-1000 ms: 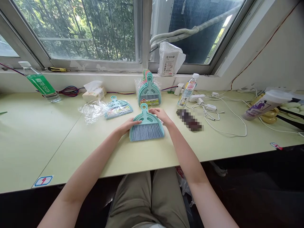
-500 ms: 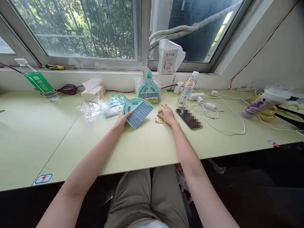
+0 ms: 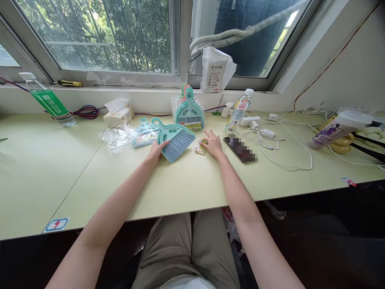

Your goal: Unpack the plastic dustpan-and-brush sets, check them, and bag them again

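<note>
My left hand (image 3: pixel 156 150) is closed on the lower left edge of a mint-green dustpan (image 3: pixel 169 131). A small brush with grey-blue bristles (image 3: pixel 179 145) is nested in it, and the set lies tilted with its handle toward the upper left. My right hand (image 3: pixel 213 145) rests palm down on the table, fingers stretched and apart. Its thumb side touches a small yellow, colourful printed paper label (image 3: pixel 200 149), partly covered by the fingers. Behind stands a row of similar dustpan sets (image 3: pixel 189 110) in clear wrap. Another wrapped set (image 3: pixel 144 135) lies left of the held one.
Crumpled clear plastic (image 3: pixel 118 136) and a tissue pack (image 3: pixel 118 113) lie to the left. A phone (image 3: pixel 240 150), a drink bottle (image 3: pixel 239 112) and white cables (image 3: pixel 266 136) are at the right. A large bottle (image 3: pixel 49 102) leans far left; a purple-printed cup (image 3: pixel 337 130) lies far right.
My right hand's fingers have shifted slightly over the label, and less of the label shows now. My left hand still holds the dustpan set in nearly the same place.
</note>
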`<state>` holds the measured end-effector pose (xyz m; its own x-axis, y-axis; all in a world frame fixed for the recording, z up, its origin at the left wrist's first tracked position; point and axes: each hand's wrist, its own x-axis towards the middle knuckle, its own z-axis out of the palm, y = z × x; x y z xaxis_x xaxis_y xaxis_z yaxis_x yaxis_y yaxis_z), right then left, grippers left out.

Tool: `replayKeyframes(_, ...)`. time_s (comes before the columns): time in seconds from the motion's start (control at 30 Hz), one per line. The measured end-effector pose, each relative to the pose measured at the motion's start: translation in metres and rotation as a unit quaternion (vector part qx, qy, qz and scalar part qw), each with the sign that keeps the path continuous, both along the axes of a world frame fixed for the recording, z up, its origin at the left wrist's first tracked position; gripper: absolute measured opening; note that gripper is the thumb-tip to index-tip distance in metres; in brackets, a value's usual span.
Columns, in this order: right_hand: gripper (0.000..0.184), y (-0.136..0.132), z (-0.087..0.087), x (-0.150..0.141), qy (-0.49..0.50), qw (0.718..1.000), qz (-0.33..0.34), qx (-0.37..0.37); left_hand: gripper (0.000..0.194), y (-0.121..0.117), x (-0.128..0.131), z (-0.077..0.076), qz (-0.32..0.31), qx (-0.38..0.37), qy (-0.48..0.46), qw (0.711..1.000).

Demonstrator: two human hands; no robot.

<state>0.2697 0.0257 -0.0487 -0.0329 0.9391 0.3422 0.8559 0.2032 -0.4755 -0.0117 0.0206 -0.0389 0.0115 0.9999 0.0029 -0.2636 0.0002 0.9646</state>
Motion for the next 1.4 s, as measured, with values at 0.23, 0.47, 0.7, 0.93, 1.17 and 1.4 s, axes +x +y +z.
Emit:
replayKeyframes(0.23, 0.047, -0.024, 0.036, -0.057, 0.205, 0.960, -0.016, 0.188, 0.037, -0.001, 0.003, -0.003, 0.043, -0.011, -0.002, 0.999)
replayKeyframes(0.47, 0.055, -0.042, 0.021, -0.112, 0.055, 0.993, -0.016, 0.105, 0.048, -0.013, 0.017, 0.000, 0.010, 0.015, -0.020, 1.000)
replayKeyframes(0.7, 0.063, -0.038, 0.013, -0.120, -0.009, 1.000, -0.014, 0.017, 0.064, -0.020, 0.023, 0.001, -0.016, 0.071, -0.010, 0.997)
replayKeyframes(0.93, 0.061, -0.038, 0.016, -0.116, 0.096, 0.992, -0.059, 0.055, 0.073, -0.019, 0.018, 0.004, -0.009, 0.046, -0.016, 0.999)
replayKeyframes(1.17, 0.047, -0.038, 0.020, -0.105, 0.133, 0.986, -0.062, 0.082, 0.078, -0.018, 0.014, 0.008, -0.003, 0.056, 0.002, 0.998)
replayKeyframes(1.4, 0.034, -0.054, 0.031, -0.107, 0.038, 0.987, -0.029, 0.156, 0.071, -0.013, 0.011, 0.002, -0.015, 0.048, -0.002, 0.999)
